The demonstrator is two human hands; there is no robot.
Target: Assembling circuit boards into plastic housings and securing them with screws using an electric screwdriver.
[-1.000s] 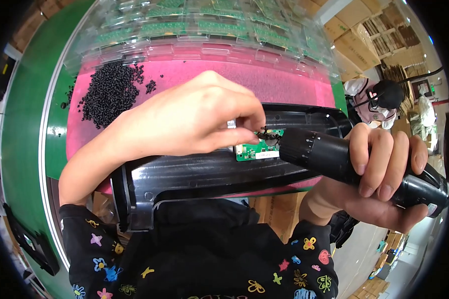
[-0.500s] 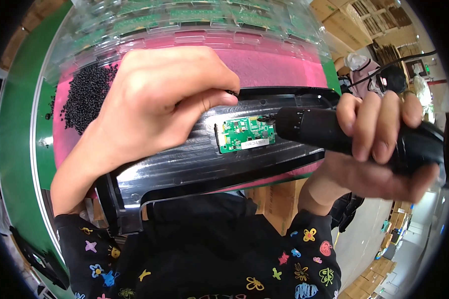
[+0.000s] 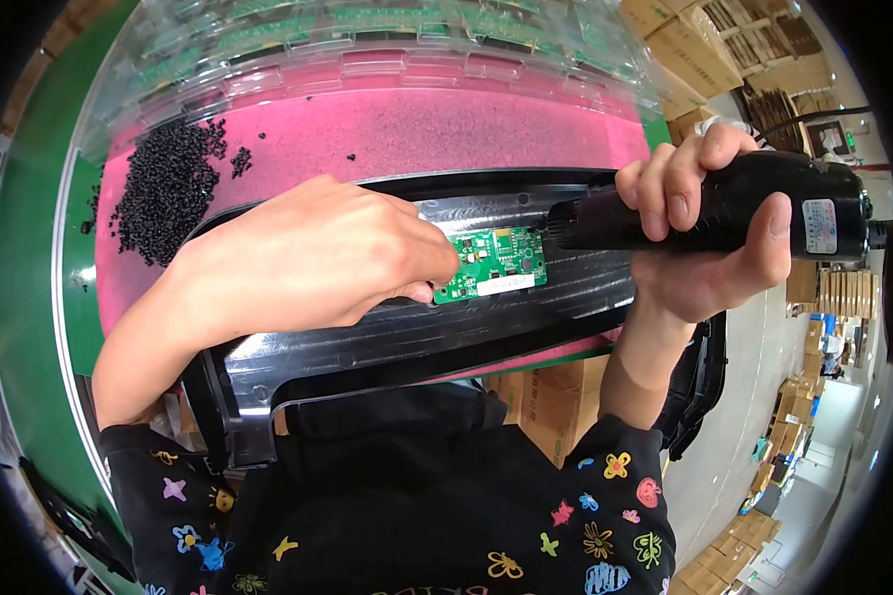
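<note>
A green circuit board (image 3: 506, 260) with a white label strip lies in a long, shiny black plastic housing (image 3: 407, 342). My left hand (image 3: 337, 253) is closed, thumb and finger pinched together at the board's near left corner. What sits between those fingertips, if anything, is hidden. My right hand (image 3: 704, 218) grips a black electric screwdriver (image 3: 605, 220), held nearly level with its tip end pointing left. That end is just beyond the board's far right corner, and I cannot tell whether it touches.
Small black screws (image 3: 164, 193) form a heap on the pink mat (image 3: 407, 124) at the left. Clear plastic trays (image 3: 387, 59) holding green boards line the far side. Cardboard boxes (image 3: 680, 50) are stacked at the far right.
My left hand has come down toward me, from the housing's far edge to the board's corner. The screwdriver has backed off slightly to the right and tilted, its rear end rising.
</note>
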